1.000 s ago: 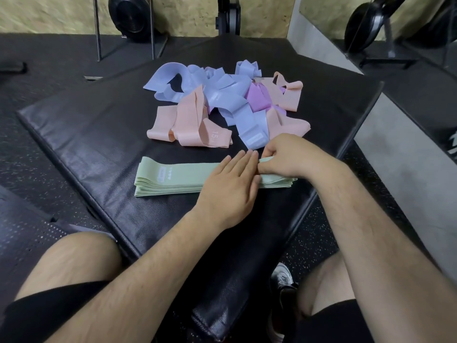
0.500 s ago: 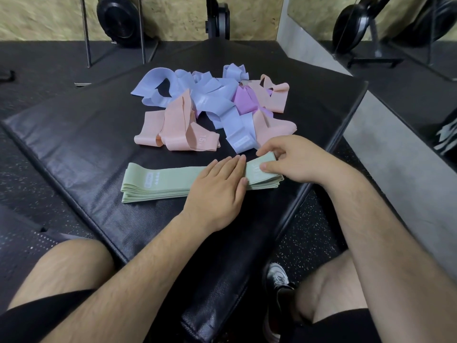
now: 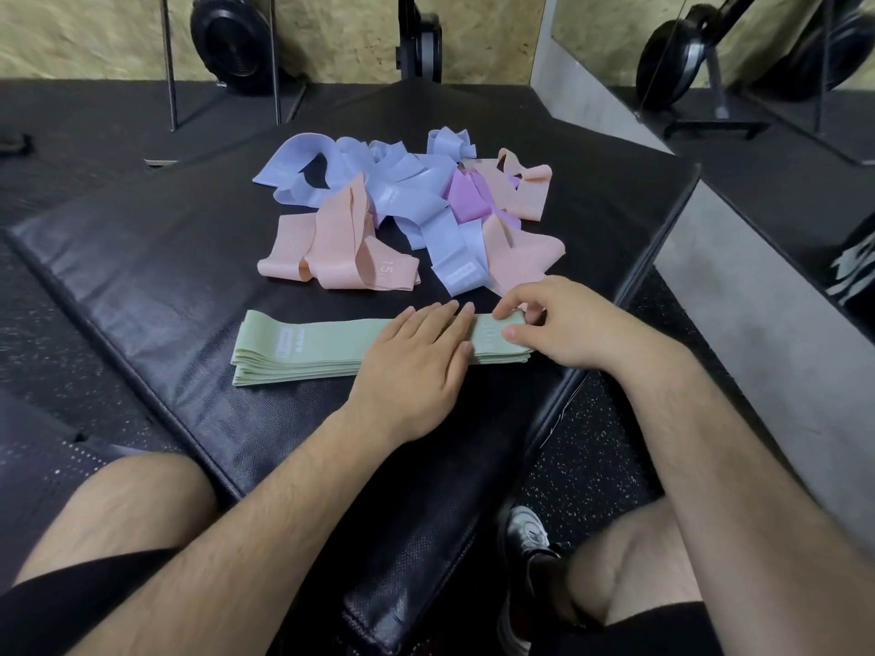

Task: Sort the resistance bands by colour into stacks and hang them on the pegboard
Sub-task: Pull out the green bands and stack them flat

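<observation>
The right fingertips (image 3: 503, 312) are pinching the right end of the green stack (image 3: 326, 348). The forefinger is curling over its far edge and the thumb is pressing on the top band beside the printed "30", so the end is being nipped between them. I judge they are squaring up the loop ends so that the layers lie flush. The other fingers of the right hand (image 3: 563, 324) are curling loosely behind, and I cannot tell whether they are touching the band.

Just beside them the left fingers (image 3: 447, 319) are lying straight and together, flat across the stack and gripping nothing. The left hand (image 3: 412, 366) is bearing down with its palm, most likely pinning the springy bands so they are not sliding or fanning out while the end is being tidied.

The stack itself is lying flat along the near side of the black mat (image 3: 142, 277), its left end free and its edges slightly stepped. Beyond it the unsorted heap is waiting, with blue bands (image 3: 416, 201), peach bands (image 3: 341, 248) and purple bands (image 3: 466, 203) tangling over one another in the mat's middle. One peach band is reaching close to the right hand's knuckles.

Only green is looking done, then: three colours are waiting to be stacked, and no pegboard is showing from here. The person is sitting with a knee on either side of the mat's corner, a shoe (image 3: 528, 537) showing below.
</observation>
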